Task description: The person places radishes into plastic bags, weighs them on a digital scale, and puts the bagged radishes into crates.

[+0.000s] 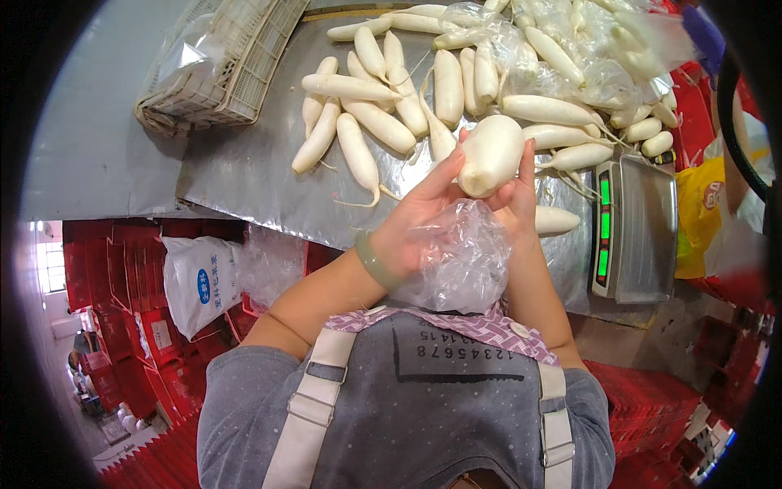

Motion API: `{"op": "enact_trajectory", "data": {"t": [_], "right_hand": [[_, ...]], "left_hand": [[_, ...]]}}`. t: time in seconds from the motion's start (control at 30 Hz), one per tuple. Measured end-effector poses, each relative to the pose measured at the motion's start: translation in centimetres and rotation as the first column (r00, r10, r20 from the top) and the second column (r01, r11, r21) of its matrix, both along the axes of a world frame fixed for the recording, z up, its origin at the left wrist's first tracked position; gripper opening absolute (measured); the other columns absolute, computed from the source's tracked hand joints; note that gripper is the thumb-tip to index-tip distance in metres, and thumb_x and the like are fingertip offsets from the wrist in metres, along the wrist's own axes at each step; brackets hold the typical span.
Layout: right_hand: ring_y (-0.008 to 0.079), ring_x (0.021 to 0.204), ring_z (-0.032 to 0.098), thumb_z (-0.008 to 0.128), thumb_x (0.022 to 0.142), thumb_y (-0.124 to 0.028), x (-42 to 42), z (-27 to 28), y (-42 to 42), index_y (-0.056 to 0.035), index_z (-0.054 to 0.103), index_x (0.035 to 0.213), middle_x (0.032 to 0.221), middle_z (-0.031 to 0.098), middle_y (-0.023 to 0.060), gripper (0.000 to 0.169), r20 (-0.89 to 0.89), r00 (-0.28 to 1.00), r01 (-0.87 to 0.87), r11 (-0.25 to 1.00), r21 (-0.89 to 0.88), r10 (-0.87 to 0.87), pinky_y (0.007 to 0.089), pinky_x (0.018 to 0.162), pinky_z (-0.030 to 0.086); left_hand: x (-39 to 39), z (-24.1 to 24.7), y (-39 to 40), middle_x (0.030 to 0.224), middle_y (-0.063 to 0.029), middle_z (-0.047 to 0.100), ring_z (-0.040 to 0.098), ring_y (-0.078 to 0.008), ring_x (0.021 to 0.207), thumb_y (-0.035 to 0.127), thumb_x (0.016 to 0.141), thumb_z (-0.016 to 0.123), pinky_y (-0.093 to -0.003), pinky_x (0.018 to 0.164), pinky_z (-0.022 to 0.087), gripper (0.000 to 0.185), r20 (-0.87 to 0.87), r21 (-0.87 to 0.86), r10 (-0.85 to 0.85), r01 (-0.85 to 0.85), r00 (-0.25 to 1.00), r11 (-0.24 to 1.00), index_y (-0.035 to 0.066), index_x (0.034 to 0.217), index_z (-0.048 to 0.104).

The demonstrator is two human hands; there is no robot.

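A thick white radish is held up over the metal-topped table, its blunt end towards me. My left hand, with a pale green bangle at the wrist, grips its left side. On the other side, the fingers of my right hand support it. A crumpled clear plastic bag hangs at my palms, below the radish. Which fingers hold the bag is hidden. Partly behind my right wrist lies another white radish. Several loose white radishes with thin roots lie beyond my hands.
Right of my hands stands a digital scale with a lit green display. Bagged radishes are heaped at the back right. A white plastic crate sits back left. Red crates are stacked below the table, and a white printed bag hangs left.
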State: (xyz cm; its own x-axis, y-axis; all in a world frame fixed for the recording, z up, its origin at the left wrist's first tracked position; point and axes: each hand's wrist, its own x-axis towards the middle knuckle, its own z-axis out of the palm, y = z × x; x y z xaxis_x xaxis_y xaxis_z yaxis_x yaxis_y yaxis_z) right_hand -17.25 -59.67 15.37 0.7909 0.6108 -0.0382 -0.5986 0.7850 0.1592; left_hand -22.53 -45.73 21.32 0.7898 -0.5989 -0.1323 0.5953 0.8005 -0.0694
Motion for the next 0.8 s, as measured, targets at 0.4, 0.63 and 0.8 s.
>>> {"op": "enact_trajectory", "data": {"t": [0.4, 0.63, 0.8], "right_hand": [[0.0371, 0.124, 0.045, 0.053, 0.090, -0.051, -2.2, 0.2, -1.2, -0.0047, 0.038, 0.136, 0.132, 0.045, 0.0243, 0.067, 0.071, 0.997, 0.001, 0.964, -0.267, 0.019, 0.0510, 0.101, 0.043], [0.0366, 0.120, 0.048, 0.053, 0.089, -0.050, -4.0, 0.9, -3.2, -0.0033, 0.036, 0.138, 0.134, 0.043, 0.0235, 0.070, 0.020, 0.998, 0.062, 0.993, -0.105, -0.060, 0.0513, 0.099, 0.044], [0.0328, 0.101, 0.060, 0.049, 0.088, -0.045, -8.1, 0.7, -8.7, -0.0064, 0.043, 0.133, 0.120, 0.055, 0.0193, 0.060, 0.035, 0.945, 0.326, 0.934, -0.148, -0.325, 0.0474, 0.083, 0.054]], "left_hand": [[-2.1, 0.4, 0.2, 0.115, -0.0138, 0.060, 0.060, -0.0193, 0.104, 0.034, 0.099, 0.044, -0.0287, 0.090, 0.050, 0.047, 0.115, 0.329, -0.155, 0.110, 0.981, 0.938, 0.001, 0.133, 0.043], [-2.1, 1.9, -1.1, 0.091, -0.0065, 0.062, 0.053, -0.0076, 0.070, 0.034, 0.099, 0.044, -0.0199, 0.063, 0.044, 0.043, 0.155, 0.865, -0.502, 0.129, 0.851, 0.486, 0.001, 0.125, 0.049], [-0.9, 3.4, 0.3, 0.091, -0.0048, 0.061, 0.054, -0.0077, 0.079, 0.021, 0.090, 0.056, -0.0225, 0.070, 0.041, 0.044, 0.354, 0.928, -0.756, -0.107, 0.551, 0.356, -0.003, 0.126, 0.049]]}}
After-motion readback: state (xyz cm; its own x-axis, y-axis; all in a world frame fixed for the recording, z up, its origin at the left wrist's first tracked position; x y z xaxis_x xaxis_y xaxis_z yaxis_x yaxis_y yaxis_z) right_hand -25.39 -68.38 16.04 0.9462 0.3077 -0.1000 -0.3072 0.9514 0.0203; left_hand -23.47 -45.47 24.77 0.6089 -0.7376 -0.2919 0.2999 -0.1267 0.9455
